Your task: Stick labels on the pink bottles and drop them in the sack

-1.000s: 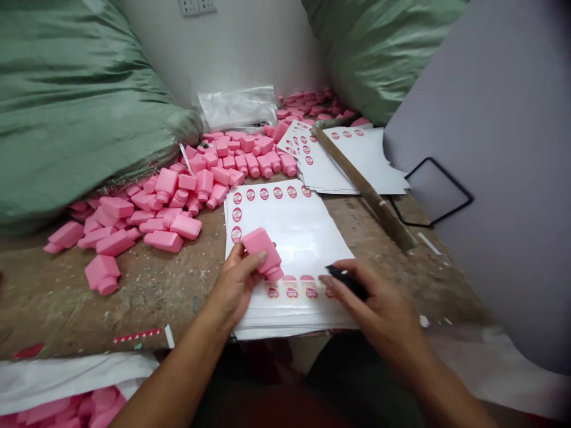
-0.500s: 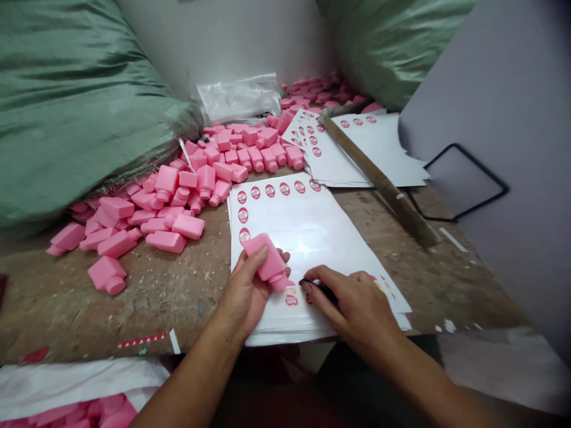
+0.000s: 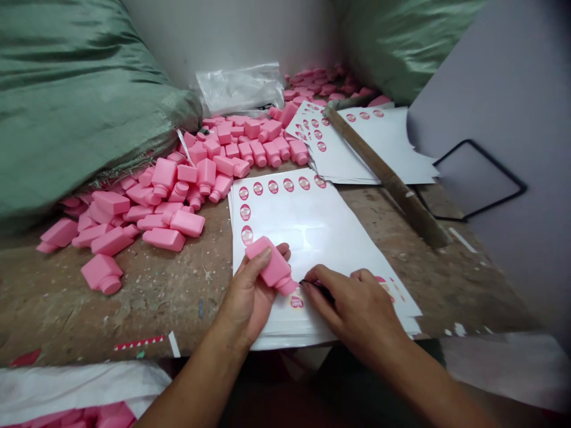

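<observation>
Left hand (image 3: 244, 300) gripping pink rectangular plastic bottle (image 3: 271, 266), right hand (image 3: 359, 309) pinching thin black tool (image 3: 314, 286), tip on white sticker sheet (image 3: 312, 226)

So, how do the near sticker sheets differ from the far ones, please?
The near sheets form a squared stack; the far sheets are fanned untidily. A wooden stick lies across the far sheets; the right hand rests on the near sheets. Both are white with pink oval stickers.
</observation>
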`<state>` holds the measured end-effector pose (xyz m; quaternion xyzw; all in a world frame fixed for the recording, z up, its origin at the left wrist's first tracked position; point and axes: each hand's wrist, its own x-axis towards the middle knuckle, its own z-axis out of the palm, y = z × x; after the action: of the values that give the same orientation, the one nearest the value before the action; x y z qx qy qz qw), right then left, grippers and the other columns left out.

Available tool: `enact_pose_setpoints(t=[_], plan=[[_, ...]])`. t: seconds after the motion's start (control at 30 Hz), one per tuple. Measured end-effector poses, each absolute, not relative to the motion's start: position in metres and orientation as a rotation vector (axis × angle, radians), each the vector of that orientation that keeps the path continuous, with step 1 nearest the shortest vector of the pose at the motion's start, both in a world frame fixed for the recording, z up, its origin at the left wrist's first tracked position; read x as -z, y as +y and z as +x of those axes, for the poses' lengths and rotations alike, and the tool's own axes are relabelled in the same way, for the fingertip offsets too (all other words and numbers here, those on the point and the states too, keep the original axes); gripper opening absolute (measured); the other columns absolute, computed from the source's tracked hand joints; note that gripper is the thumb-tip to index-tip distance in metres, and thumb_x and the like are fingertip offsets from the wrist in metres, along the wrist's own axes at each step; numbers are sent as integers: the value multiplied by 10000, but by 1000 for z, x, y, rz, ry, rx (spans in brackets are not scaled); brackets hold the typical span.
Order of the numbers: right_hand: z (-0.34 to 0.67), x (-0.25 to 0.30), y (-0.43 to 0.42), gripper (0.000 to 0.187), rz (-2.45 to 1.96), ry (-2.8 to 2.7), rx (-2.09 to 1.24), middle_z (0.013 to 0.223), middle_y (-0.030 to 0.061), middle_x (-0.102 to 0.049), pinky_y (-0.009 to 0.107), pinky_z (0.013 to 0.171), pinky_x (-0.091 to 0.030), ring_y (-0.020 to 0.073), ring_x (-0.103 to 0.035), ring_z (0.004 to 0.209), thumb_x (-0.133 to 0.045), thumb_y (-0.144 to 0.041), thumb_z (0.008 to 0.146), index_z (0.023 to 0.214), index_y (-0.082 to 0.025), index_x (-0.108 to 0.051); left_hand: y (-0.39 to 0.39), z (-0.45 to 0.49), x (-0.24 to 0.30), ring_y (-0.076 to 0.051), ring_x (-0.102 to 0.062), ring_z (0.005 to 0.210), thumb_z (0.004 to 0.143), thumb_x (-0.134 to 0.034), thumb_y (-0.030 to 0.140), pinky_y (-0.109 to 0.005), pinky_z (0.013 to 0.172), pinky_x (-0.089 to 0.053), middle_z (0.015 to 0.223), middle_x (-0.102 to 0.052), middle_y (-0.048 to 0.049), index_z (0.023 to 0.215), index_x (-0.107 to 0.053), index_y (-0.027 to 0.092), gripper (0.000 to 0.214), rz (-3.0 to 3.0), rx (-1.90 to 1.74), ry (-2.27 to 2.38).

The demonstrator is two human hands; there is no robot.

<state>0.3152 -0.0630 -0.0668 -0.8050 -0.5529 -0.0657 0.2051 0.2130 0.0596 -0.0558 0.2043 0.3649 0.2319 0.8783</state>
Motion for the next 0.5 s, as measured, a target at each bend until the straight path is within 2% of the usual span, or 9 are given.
enact_pose_setpoints(t=[0.17, 0.5], plan=[[318, 66, -65, 256, -2304, -1525, 52, 525, -15, -616, 296, 542, -249, 175, -474, 461, -415, -303, 928, 789, -231, -618, 62, 213, 58, -232, -630, 1096, 824, -638, 198, -332, 956, -483, 1093, -696, -150, 1124, -574, 121, 316, 412, -473, 755], [320, 65, -64, 234, -2382, -1497, -36, 548, -5, -629, 298, 542, -246, 178, -459, 470, -451, -334, 901, 787, -251, -637, 61, 212, 55, -194, -653, 985, 832, -625, 201, -308, 904, -481, 990, -711, -118, 1102, -582, 132, 282, 417, -465, 735]])
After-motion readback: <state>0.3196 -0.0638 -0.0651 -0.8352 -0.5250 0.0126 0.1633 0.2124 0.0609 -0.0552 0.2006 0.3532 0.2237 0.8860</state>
